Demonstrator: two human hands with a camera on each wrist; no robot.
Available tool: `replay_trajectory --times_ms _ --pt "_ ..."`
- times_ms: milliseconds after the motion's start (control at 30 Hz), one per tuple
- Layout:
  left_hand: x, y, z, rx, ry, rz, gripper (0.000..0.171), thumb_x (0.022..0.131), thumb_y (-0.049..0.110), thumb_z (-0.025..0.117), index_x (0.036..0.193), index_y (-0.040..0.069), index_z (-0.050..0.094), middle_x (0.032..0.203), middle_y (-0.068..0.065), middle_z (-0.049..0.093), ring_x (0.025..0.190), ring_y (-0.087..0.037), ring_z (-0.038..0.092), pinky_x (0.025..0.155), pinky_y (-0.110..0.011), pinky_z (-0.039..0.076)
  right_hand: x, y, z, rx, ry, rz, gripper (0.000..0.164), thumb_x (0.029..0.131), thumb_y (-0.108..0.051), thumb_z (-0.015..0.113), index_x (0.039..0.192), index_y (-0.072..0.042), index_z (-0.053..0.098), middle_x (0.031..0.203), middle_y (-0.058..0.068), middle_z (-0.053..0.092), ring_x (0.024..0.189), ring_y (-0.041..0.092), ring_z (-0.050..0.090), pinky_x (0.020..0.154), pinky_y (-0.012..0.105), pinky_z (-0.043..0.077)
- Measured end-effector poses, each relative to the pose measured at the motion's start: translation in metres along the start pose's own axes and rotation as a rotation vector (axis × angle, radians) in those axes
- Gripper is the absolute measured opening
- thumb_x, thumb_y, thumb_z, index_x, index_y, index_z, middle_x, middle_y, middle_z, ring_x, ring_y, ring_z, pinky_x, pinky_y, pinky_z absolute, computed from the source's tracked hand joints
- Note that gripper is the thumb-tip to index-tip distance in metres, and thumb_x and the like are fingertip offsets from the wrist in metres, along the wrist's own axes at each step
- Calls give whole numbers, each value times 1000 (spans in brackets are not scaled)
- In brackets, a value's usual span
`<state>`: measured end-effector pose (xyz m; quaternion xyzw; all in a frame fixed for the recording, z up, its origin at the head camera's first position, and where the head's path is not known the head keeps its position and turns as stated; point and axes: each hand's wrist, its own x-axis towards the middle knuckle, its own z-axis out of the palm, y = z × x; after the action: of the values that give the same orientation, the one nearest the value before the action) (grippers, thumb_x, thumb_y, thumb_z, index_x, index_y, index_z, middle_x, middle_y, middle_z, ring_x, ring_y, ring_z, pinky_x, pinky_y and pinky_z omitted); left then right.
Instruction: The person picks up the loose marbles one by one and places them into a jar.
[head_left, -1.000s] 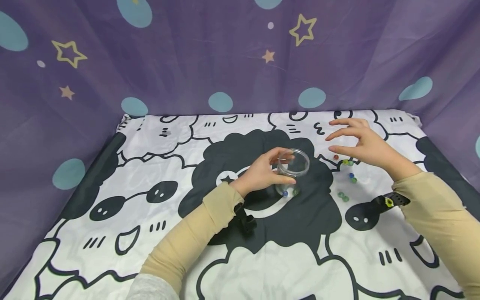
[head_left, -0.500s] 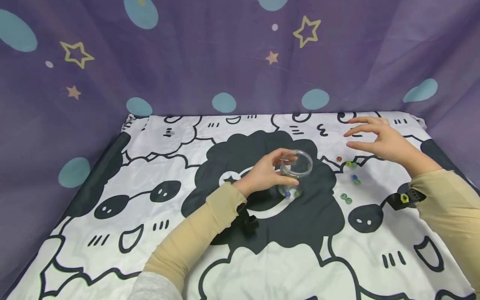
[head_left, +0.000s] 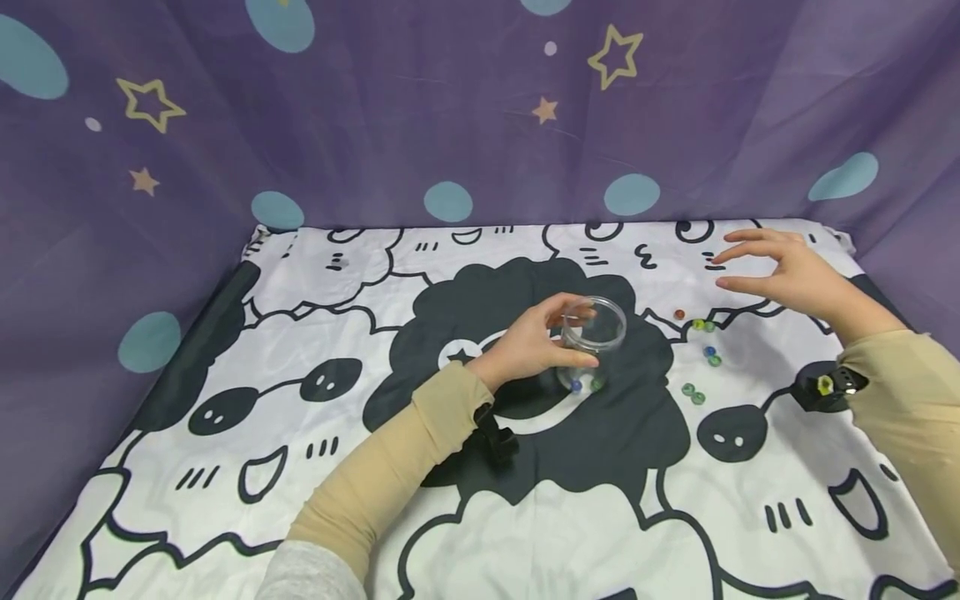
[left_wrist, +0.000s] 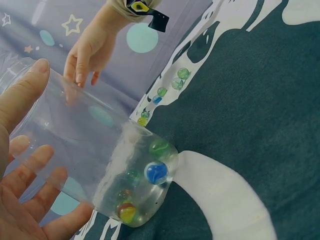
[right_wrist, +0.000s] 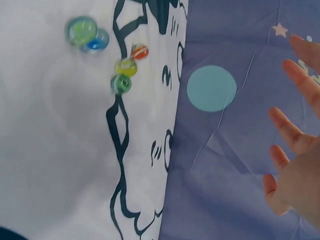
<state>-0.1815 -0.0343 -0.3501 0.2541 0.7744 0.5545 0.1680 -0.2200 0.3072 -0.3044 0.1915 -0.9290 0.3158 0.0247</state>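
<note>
My left hand grips a clear plastic jar round its side, with thumb and fingers on opposite walls. The jar stands upright and uncovered on the dark part of the cloth. At its bottom, in the left wrist view, lie a blue marble, a green marble and a yellow-and-red marble. My right hand hovers with fingers spread, holding nothing, to the right of the loose marbles. Nearest to it are a green marble, a yellow marble and a red marble.
Closer to me on the cloth lie a blue marble touching a green one, and a pair of green marbles. A purple curtain with stars and dots hangs behind the table's far edge. Black straps circle both wrists.
My right hand has drawn away to the right from above the loose marbles, its fingers still spread. The left hand keeps its hold on the jar, and the view has shifted slightly.
</note>
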Motion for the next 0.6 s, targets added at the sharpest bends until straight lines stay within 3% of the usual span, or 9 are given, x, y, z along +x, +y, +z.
replay_trajectory --times_ms 267,500,600 --pt "0 2 0 5 -2 -2 67 78 10 78 137 10 45 136 -11 52 127 -23 48 104 -33 46 -1 12 0 -49 -14 17 35 82 -15 72 110 4 66 134 30 44 126 51 35 112 62 9" --pt "1 0 0 10 4 4 66 77 11 79 135 12 47 136 -11 52 126 -22 49 103 -33 46 -2 22 5 -63 -82 83 38 81 -14 73 113 4 64 134 30 43 127 50 33 100 66 28" --pt "1 -1 1 6 6 2 67 77 10 79 136 12 46 136 -10 53 125 -22 49 103 -32 46 -4 28 9 -66 -95 73 37 79 -13 75 111 3 65 133 31 44 126 51 35 98 65 29"
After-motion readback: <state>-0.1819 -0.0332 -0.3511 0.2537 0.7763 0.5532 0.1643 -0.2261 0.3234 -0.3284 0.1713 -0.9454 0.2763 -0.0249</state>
